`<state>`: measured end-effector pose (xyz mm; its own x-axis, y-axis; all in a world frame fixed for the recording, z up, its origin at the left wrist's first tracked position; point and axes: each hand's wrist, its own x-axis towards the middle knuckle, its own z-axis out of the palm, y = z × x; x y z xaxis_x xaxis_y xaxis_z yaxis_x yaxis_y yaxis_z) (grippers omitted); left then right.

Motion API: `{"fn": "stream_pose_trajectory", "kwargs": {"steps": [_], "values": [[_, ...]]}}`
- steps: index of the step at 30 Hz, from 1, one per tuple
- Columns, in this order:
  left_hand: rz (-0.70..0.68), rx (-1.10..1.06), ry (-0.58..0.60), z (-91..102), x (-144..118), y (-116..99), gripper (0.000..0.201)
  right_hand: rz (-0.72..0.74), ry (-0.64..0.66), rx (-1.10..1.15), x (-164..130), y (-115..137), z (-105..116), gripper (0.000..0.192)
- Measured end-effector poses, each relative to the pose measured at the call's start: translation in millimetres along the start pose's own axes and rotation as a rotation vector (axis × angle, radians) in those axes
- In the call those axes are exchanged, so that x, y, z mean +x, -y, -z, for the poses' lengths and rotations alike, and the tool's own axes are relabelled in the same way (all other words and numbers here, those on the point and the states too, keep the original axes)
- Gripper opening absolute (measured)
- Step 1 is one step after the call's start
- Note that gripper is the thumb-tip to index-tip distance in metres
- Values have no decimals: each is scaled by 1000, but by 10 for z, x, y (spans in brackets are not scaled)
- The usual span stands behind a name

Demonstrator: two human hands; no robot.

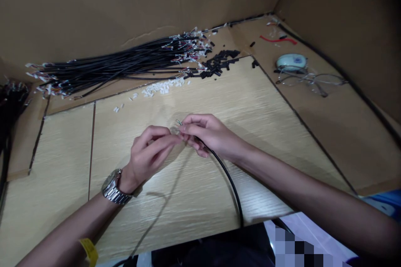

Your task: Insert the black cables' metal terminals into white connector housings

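Working over the wooden table (194, 192), I grip a black cable (230, 181) near its bared wire ends in my closed right hand (205, 135), while my left hand (150, 152) pinches something tiny at those ends.

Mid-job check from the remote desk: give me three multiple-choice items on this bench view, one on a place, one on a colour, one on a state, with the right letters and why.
1. Where do the glasses lie?
A. far right, by the pale oval thing
B. on the cable pile
C. under the left wrist

2. What colour is the cable in the right hand?
A. red
B. black
C. white

3. How does the left hand stand?
A. flat on the table
B. fingertips pinched at the cable's stripped end
C. closed round the glasses

Answers: 1 A, they rest beside the pale oval thing. 2 B, its sheath is black from the hand to the table edge. 3 B, its fingertips meet the right hand's at the thin wires.
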<state>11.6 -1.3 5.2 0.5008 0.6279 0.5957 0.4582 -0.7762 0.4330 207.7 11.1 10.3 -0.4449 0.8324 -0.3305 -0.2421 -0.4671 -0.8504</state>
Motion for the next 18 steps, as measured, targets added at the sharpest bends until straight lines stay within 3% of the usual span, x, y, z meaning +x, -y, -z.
{"fn": "stream_pose_trajectory", "kwargs": {"steps": [10, 18], "values": [[-61, 72, -16, 16, -12, -8, 24, -17, -71, 41, -28, -23, -102, 17], [-223, 112, -25, 21, -14, -3, 15, -128, 131, -195, -36, 111, 50, 19]]}}
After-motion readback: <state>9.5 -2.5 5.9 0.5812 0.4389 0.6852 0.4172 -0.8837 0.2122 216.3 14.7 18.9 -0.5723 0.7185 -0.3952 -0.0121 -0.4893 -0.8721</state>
